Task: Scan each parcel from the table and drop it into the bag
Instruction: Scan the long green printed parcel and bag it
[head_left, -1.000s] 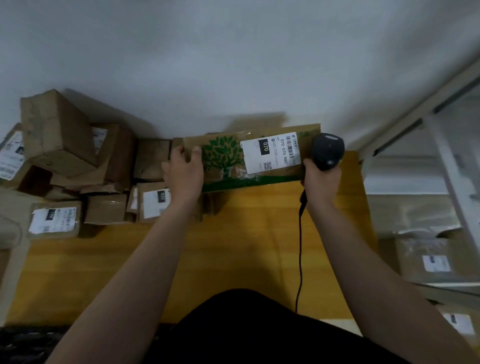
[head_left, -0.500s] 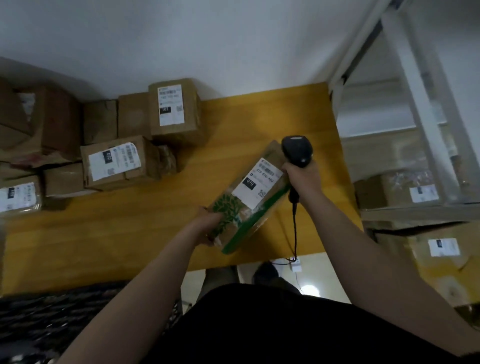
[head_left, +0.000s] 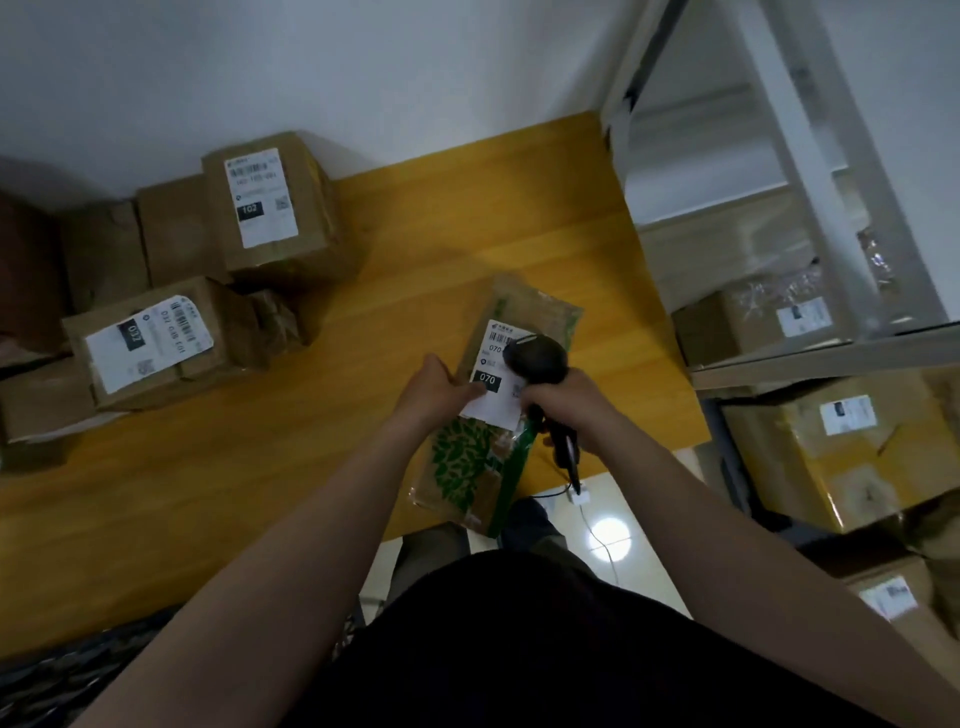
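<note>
A long brown parcel with a green tree print (head_left: 470, 462) and a white label marked 070 hangs over the front right edge of the wooden table (head_left: 457, 218). My left hand (head_left: 434, 392) grips its left side at the label. My right hand (head_left: 563, 400) grips a black barcode scanner (head_left: 537, 358), whose head sits right above the label and hides part of it. The scanner's cable drops to the floor. A dark woven bag (head_left: 62, 670) shows at the lower left corner.
Several brown labelled boxes (head_left: 270, 208) are piled at the table's left and back, one marked 102 and one marked 027 (head_left: 156, 343). A grey metal shelf rack (head_left: 810, 156) with more boxes (head_left: 841, 452) stands at the right. Tiled floor shows below the table edge.
The parcel came off the back of the table toward me and turned lengthwise. The scanner moved from the parcel's far end to directly over the label. The view swung right.
</note>
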